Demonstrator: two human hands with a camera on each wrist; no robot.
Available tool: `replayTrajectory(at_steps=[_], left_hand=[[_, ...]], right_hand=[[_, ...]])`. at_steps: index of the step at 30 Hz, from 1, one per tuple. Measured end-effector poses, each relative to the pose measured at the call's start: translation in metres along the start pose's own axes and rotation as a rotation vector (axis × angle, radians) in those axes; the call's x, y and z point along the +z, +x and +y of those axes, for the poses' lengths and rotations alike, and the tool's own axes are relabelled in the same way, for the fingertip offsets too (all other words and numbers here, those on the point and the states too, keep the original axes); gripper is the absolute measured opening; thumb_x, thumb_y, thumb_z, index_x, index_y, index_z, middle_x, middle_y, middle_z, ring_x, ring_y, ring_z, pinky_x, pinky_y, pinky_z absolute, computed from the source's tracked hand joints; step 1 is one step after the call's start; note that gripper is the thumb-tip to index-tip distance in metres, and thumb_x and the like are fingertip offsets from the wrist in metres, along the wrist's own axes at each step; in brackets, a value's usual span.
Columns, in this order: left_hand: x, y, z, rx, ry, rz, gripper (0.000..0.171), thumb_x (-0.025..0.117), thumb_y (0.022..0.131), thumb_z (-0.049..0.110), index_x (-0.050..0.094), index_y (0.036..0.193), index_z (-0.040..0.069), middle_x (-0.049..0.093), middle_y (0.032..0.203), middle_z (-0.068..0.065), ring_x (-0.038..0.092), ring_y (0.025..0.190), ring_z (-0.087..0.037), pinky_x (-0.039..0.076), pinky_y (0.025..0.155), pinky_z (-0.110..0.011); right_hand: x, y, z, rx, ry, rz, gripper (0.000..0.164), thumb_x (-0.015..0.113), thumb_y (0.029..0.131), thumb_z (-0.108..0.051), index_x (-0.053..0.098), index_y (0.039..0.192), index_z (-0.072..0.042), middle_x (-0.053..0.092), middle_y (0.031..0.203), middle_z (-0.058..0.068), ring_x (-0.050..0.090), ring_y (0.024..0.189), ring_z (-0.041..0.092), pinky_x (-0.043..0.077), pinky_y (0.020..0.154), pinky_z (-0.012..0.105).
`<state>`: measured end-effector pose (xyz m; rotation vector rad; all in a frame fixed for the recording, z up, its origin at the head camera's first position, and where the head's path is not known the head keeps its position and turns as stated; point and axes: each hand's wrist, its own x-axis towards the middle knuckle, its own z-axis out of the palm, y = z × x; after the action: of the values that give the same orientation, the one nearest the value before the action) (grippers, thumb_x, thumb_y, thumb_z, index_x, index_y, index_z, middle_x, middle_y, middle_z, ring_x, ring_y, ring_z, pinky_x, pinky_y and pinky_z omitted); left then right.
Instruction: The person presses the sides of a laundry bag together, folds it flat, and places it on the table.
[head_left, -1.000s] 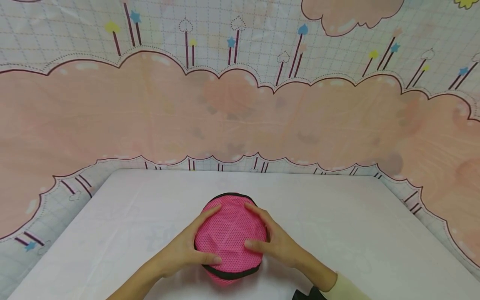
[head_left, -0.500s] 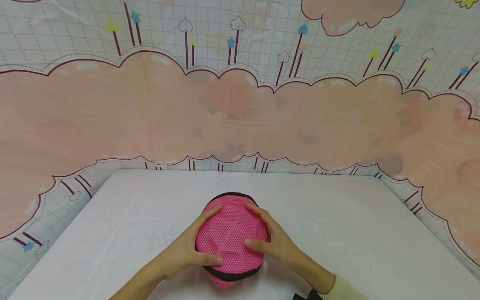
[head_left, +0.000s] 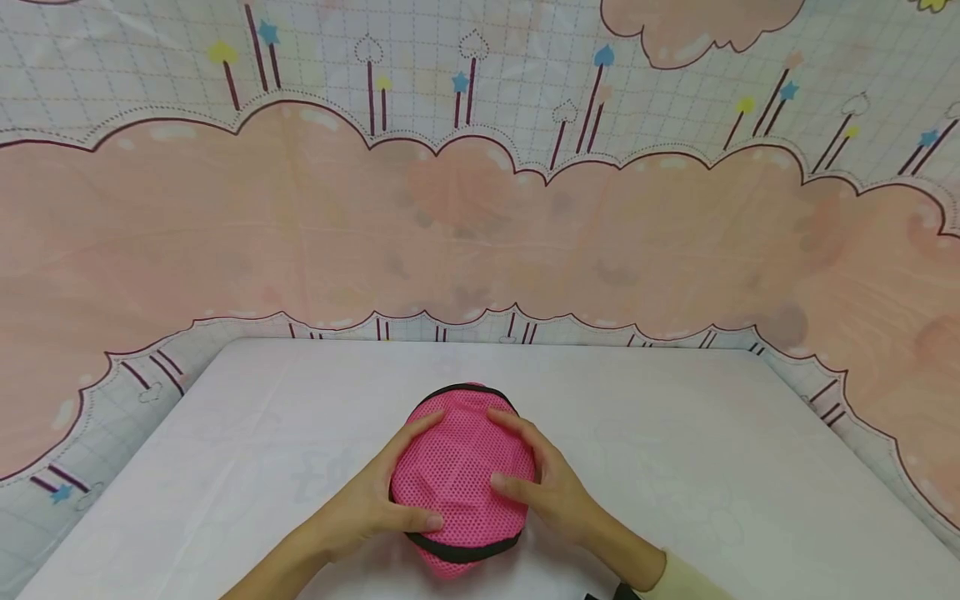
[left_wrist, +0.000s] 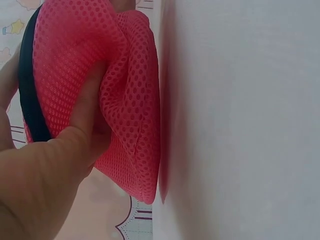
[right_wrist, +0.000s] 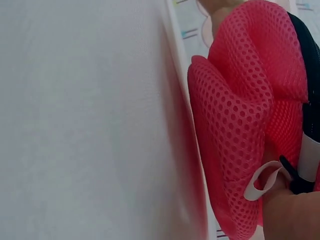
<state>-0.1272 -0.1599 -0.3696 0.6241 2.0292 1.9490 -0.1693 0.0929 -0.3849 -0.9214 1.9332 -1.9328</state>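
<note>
A round pink mesh pouch [head_left: 461,467] with black trim stands on the white table near its front, in the head view. My left hand [head_left: 375,496] grips its left side, thumb low on the face and a finger near the top. From the right, my right hand [head_left: 555,492] holds the opposite side in the same way. Side-on in the left wrist view, the mesh [left_wrist: 137,95] is creased and soft, and a dark band [left_wrist: 31,85] runs round it. A pale fabric loop [right_wrist: 262,182] and a black zipper pull [right_wrist: 297,182] show in the right wrist view. Fingers behind the pouch are hidden.
The white tabletop [head_left: 712,467] spreads around the pouch to both sides and behind. A patterned cloth backdrop [head_left: 450,242] with pink cloud shapes and candles rises past the far edge. A small black object [head_left: 626,592] shows beside the right sleeve.
</note>
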Motion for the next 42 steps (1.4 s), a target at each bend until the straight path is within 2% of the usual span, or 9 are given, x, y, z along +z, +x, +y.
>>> replayTrajectory(at_steps=[11, 21, 26, 32, 40, 42], left_hand=[[0.005, 0.000, -0.002, 0.023, -0.094, 0.000, 0.094, 0.076, 0.077, 0.004, 0.024, 0.151, 0.028, 0.022, 0.149, -0.016, 0.041, 0.123, -0.033, 0.044, 0.094, -0.035], [0.007, 0.002, -0.006, 0.032, -0.191, 0.012, 0.090, 0.074, 0.078, 0.002, 0.026, 0.151, 0.024, 0.019, 0.150, -0.014, 0.039, 0.125, -0.033, 0.042, 0.096, -0.037], [0.009, 0.002, -0.006, 0.028, -0.267, 0.008, 0.088, 0.073, 0.081, 0.003, 0.025, 0.151, 0.022, 0.016, 0.151, -0.013, 0.037, 0.127, -0.032, 0.041, 0.097, -0.039], [0.012, 0.002, -0.008, 0.053, -0.344, -0.011, 0.088, 0.071, 0.083, -0.001, 0.021, 0.152, 0.018, 0.014, 0.151, -0.017, 0.037, 0.128, -0.031, 0.040, 0.099, -0.038], [0.012, 0.002, -0.010, 0.062, -0.380, -0.024, 0.087, 0.070, 0.083, -0.002, 0.020, 0.152, 0.017, 0.012, 0.151, -0.017, 0.035, 0.129, -0.030, 0.039, 0.100, -0.039], [0.011, 0.003, -0.010, 0.052, -0.363, -0.028, 0.086, 0.069, 0.083, -0.002, 0.020, 0.152, 0.017, 0.012, 0.151, -0.018, 0.035, 0.130, -0.031, 0.040, 0.100, -0.038]], right_hand=[[0.005, -0.001, 0.000, -0.039, 0.127, 0.017, 0.056, 0.058, 0.094, -0.007, 0.036, 0.146, -0.009, 0.028, 0.150, 0.010, 0.034, 0.130, 0.029, 0.036, 0.102, 0.029], [0.008, 0.000, 0.002, -0.006, 0.243, 0.017, 0.057, 0.058, 0.094, -0.006, 0.035, 0.146, -0.007, 0.025, 0.150, 0.013, 0.030, 0.132, 0.028, 0.035, 0.104, 0.032], [0.008, -0.001, 0.003, 0.005, 0.261, 0.025, 0.056, 0.058, 0.094, -0.006, 0.035, 0.146, -0.007, 0.025, 0.149, 0.013, 0.032, 0.131, 0.027, 0.036, 0.103, 0.032], [0.009, -0.001, 0.003, -0.010, 0.291, 0.035, 0.053, 0.054, 0.095, -0.005, 0.035, 0.145, -0.004, 0.025, 0.148, 0.017, 0.032, 0.131, 0.028, 0.038, 0.102, 0.033], [0.009, -0.001, 0.003, 0.001, 0.312, 0.037, 0.054, 0.054, 0.095, -0.004, 0.034, 0.145, -0.003, 0.024, 0.148, 0.017, 0.033, 0.131, 0.028, 0.038, 0.102, 0.034], [0.008, 0.000, 0.003, 0.007, 0.278, 0.040, 0.053, 0.055, 0.095, -0.005, 0.035, 0.145, -0.004, 0.026, 0.148, 0.016, 0.035, 0.129, 0.028, 0.038, 0.102, 0.033]])
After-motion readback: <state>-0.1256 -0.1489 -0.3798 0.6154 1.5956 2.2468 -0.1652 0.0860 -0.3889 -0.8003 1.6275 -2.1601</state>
